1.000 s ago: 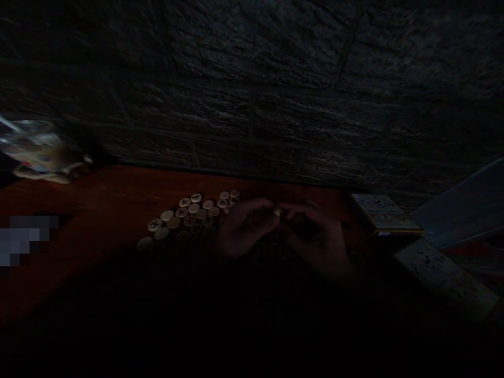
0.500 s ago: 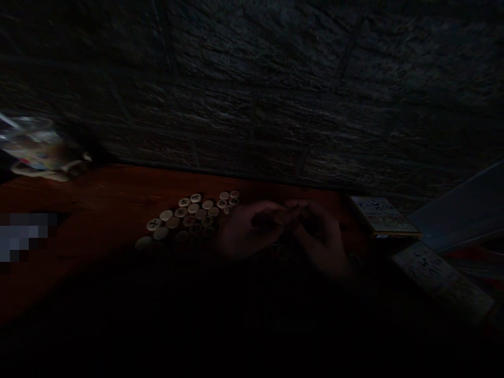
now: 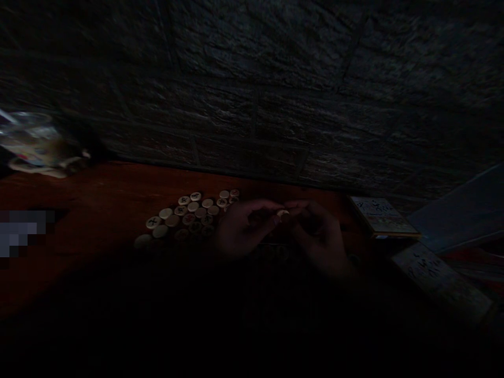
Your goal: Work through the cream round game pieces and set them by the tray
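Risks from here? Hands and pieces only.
1. Drop: the small round piece appears held only at the fingertips of the left hand, close to the right hand, so it might slip.
2. Knock: loose round pieces lie right beside the left hand; a sideways move could scatter them.
3. Poor light: the area below both hands is nearly black, so a dropped piece may be hard to spot.

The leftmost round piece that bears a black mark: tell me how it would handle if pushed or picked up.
Lying flat, the round piece would probably slide on the table rather than tip. Its round rim suggests it could roll if stood on edge. Its solid-looking disc shape suggests it would stay stiff when lifted.
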{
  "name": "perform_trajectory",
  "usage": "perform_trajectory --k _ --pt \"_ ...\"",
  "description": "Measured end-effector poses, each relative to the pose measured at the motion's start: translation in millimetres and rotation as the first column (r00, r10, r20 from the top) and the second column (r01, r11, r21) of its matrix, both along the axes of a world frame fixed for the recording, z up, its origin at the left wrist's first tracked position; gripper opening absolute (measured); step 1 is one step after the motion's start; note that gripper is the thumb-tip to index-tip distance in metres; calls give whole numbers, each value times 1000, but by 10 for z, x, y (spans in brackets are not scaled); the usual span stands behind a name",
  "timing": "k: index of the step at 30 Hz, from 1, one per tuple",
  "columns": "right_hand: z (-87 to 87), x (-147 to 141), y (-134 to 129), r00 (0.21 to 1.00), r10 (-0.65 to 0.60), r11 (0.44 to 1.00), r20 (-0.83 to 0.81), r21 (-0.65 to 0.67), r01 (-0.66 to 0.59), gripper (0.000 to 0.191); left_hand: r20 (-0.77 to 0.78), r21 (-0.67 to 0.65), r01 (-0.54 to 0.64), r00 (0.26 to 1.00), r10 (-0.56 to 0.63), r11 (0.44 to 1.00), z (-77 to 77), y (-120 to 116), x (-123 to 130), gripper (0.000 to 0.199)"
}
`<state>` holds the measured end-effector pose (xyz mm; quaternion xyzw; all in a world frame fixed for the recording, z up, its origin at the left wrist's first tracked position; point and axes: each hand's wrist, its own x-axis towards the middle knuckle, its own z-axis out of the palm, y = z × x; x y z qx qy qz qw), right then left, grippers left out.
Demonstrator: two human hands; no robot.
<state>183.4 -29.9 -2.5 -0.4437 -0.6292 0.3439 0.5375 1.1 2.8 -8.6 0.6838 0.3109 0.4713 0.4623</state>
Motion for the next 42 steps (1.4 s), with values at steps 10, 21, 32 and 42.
perform_trajectory --k 10,21,32,42 --pt "-7 3 37 999 30 999 -10 -31 -31 12 -41 54 -18 999 20 998 34 -30 7 22" --pt "36 25 13 994 108 994 26 12 -109 16 -12 71 -42 999 43 997 31 -22 9 22" --pt "-23 -10 40 996 53 996 -67 -74 -58 13 -18 35 0 1000 0 999 39 -31 -25 29" --pt "-1 1 39 998 30 997 -50 -73 -33 17 -28 118 66 998 -63 991 -13 -50 -21 39"
